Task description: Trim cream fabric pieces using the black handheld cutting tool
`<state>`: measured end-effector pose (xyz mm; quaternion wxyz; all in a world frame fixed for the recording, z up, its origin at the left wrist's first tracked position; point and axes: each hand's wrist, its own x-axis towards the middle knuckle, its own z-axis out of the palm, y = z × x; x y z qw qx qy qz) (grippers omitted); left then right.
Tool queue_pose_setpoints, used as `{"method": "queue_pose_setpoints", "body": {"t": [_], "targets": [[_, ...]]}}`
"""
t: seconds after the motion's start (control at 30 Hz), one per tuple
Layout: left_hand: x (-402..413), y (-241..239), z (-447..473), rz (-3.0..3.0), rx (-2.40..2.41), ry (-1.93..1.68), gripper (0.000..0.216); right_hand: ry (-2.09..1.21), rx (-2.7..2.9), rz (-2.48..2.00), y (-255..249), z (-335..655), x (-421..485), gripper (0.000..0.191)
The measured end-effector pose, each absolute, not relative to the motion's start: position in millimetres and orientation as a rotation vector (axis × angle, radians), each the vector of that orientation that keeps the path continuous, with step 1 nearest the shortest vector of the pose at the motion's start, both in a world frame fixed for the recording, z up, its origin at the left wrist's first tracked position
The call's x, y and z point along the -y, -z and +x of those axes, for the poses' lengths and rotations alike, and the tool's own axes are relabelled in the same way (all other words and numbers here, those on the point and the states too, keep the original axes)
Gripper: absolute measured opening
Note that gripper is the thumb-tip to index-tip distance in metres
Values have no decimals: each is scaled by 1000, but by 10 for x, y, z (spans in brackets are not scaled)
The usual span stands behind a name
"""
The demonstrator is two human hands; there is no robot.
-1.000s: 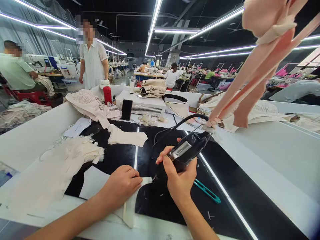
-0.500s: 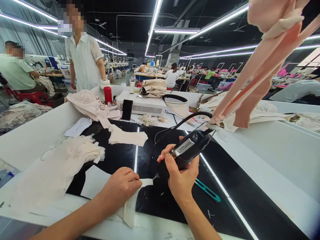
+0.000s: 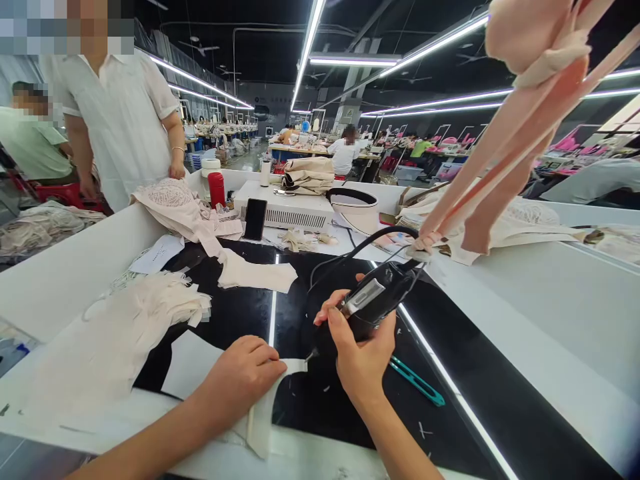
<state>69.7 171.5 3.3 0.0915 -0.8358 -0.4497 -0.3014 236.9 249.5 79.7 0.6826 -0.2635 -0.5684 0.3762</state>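
Observation:
My right hand [image 3: 363,353] is wrapped round a black corded handheld power tool [image 3: 375,300], its thin metal tip pointing down and left. That tip meets the end of a narrow cream fabric piece [image 3: 296,365], or is just short of it; I cannot tell which. With fingers bent and close together, my left hand [image 3: 245,373] presses the cream piece onto the black board [image 3: 340,407]. Part of the fabric hangs toward the table's front edge. A white flat sheet [image 3: 189,363] lies partly under my left hand. Pale pink fabric strips [image 3: 505,160] are tied at the tool's cord end.
Cream cut pieces [image 3: 150,313] are heaped at left, and a bra [image 3: 170,207] lies behind them. A teal thread snipper [image 3: 417,381] rests right of my right hand. Behind the board stand a phone [image 3: 255,219] and a white box [image 3: 285,208]. A person in white [image 3: 120,120] stands beyond the left rim.
The person in white has come closer, and one hand is now at the bra on the left rim. My hands, the tool and the fabric have barely moved.

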Motion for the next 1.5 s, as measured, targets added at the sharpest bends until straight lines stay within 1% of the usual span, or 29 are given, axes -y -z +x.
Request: {"method": "queue_pose_setpoints", "body": {"t": [0.1, 0.37, 0.57, 0.77, 0.93, 1.1, 1.4, 1.47, 1.5], "targets": [[-1712, -37, 705, -2460, 1329, 902, 17, -842, 1283, -589, -800, 2369, -2504, 25], [-1704, -31, 705, -2461, 1359, 903, 16, -886, 1220, -580, -848, 2248, -2483, 24], [-1711, -28, 705, -2452, 1348, 909, 15, -937, 1242, -568, -778, 2192, -2478, 26], [-1707, -63, 722, -2456, 1345, 936, 14, -929, 1243, -572, -768, 2172, -2460, 25], [-1700, -60, 711, -2465, 1352, 916, 17, -919, 1258, -599, -791, 2201, -2469, 25], [-1698, -53, 702, -2469, 1361, 893, 18, -906, 1225, -568, -810, 2254, -2484, 30], [-1694, -31, 704, -2469, 1365, 932, 17, -903, 1250, -581, -797, 2263, -2477, 20], [-1695, -32, 703, -2470, 1361, 937, 17, -926, 1235, -573, -807, 2270, -2469, 24], [-1695, -35, 703, -2470, 1356, 944, 16, -942, 1221, -564, -813, 2271, -2458, 29]]}}
